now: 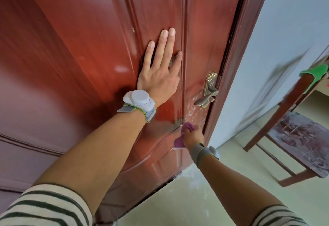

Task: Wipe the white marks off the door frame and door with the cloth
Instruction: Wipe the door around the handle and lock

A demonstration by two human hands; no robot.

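Up close, the door (80,56) is a glossy reddish-brown slab with wood-grain streaks and raised moulded panels, its lacquer catching soft highlights. The left hand (160,68) lies flat on it with fingers spread and straight, palm pressed to the surface and gripping nothing; a grey puck-shaped device on a grey strap with a green edge (138,101) sits at that wrist. Lower down, the right hand (193,135) is curled closed around a crumpled purple cloth (179,139), which it presses against the door near its edge, just below the handle. An ornate brass lever handle (207,94) with a scrolled backplate sits just above that hand, and smeared white marks (191,111) spread over the lacquer between the handle and the cloth. Beside the door edge runs the matching dark red door frame (240,56), speckled with faint pale flecks. Both forearms are bare, with striped cream-and-dark sleeves (44,206) pushed up. To the right stand a pale blue wall (284,29), a cream tiled floor (213,199) dusted with white near the door's corner, and a wooden chair (302,147) with a worn patterned seat.
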